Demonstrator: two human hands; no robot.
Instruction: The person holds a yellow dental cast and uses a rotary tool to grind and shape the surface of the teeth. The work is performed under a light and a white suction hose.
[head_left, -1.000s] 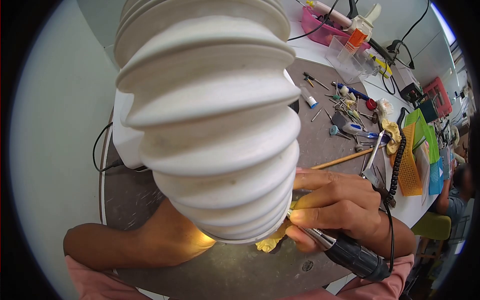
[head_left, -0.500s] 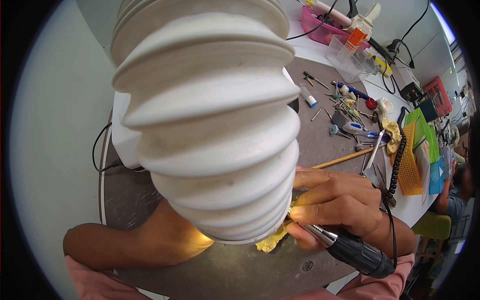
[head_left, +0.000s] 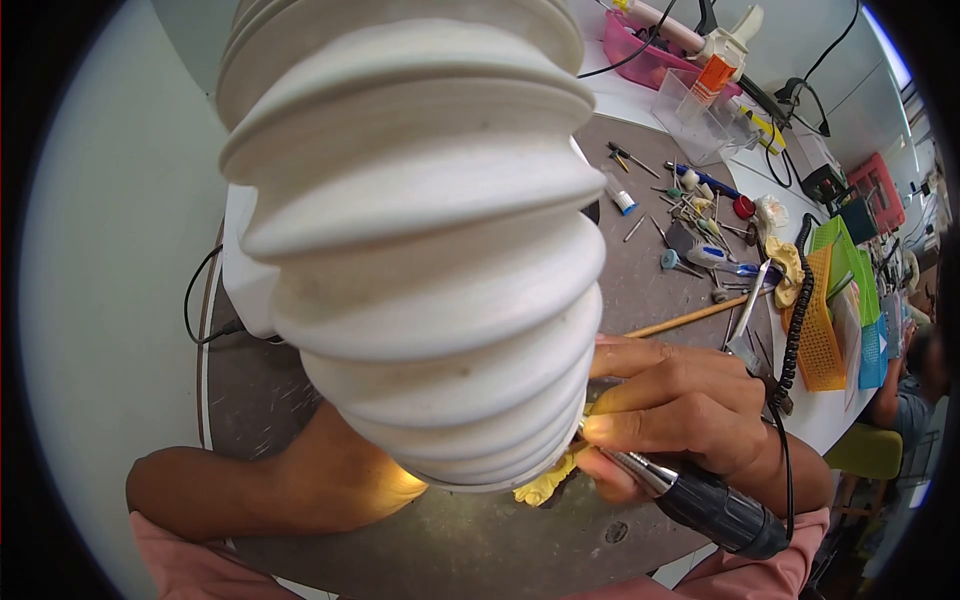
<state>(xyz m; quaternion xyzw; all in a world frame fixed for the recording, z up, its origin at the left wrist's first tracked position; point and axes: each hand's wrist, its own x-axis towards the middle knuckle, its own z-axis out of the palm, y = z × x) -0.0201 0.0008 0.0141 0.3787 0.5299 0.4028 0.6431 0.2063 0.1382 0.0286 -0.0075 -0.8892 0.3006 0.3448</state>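
Observation:
My right hand (head_left: 680,410) is closed around a dark rotary handpiece (head_left: 715,508) with a silver nose pointing left. Just beyond the nose, a lit pale-yellow piece, like a plaster cast (head_left: 543,487), shows in part below a white ribbed hose (head_left: 440,260). That hose fills the middle of the view and covers the handpiece's tip. My left hand (head_left: 350,480) reaches in from the left; its fingers are hidden behind the hose, so what they touch does not show. Yellowish light falls on its edge.
Burs and small tools (head_left: 700,215) lie scattered on the brown bench mat (head_left: 450,550). A wooden stick (head_left: 690,316) lies beyond my right hand. A coiled black cord (head_left: 797,320) runs past an orange basket (head_left: 818,330). A clear box (head_left: 690,120) stands farther back. Another person (head_left: 910,385) sits at far right.
The hose appears very slightly larger and shifted in view. Both hands and the handpiece stay nearly where they were.

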